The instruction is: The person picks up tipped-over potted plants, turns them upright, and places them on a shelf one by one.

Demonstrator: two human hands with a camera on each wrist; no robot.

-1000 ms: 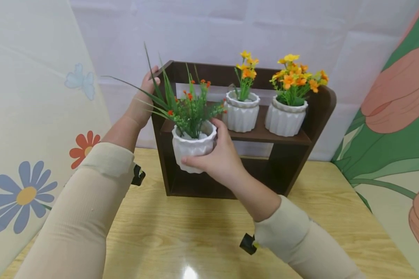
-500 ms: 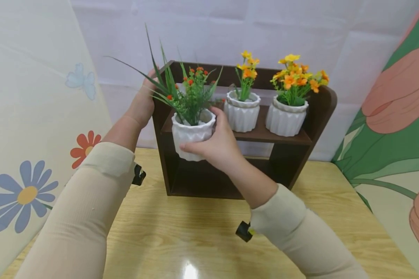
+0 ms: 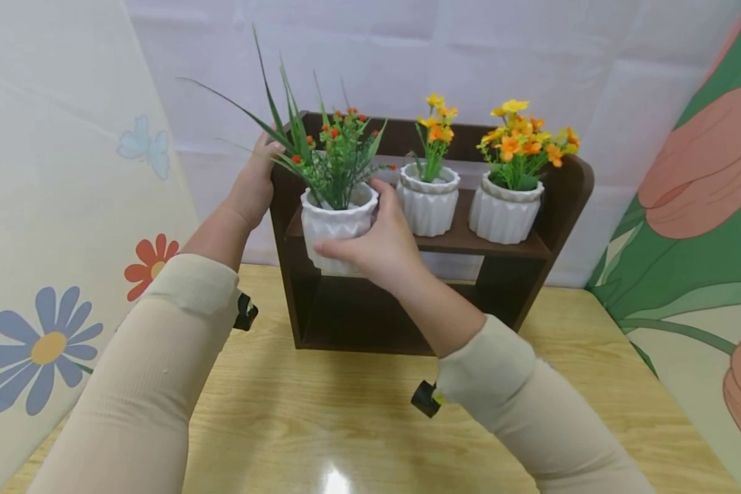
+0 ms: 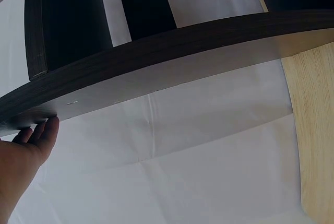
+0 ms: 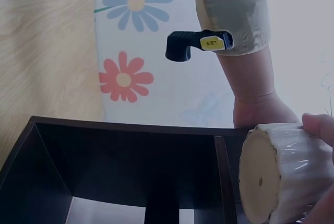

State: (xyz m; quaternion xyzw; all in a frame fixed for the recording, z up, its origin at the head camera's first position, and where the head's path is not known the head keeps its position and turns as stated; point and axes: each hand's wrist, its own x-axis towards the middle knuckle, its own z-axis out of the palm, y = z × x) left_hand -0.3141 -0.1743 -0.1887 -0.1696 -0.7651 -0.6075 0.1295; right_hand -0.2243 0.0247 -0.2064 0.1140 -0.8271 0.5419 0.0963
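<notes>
My right hand grips a white fluted flowerpot with long grass leaves and small red flowers, thumb in front and fingers at its far side. The pot is held up at the left front of a dark brown shelf; in the right wrist view its pale base shows, just past the edge of the middle board. Outside the shelf's left side, my left hand touches the panel near the top. In the left wrist view its fingertips lie against the panel's outer face; the thumb is hidden.
Two more white pots with yellow-orange flowers, a middle one and a right one, stand on the middle board. The shelf stands on a wooden table before a pale cloth. Flower-printed panels flank both sides.
My right hand has raised the grass-and-red-flower pot and moved it toward the shelf. The left hand stays at the side panel, and the other two pots have not moved.
</notes>
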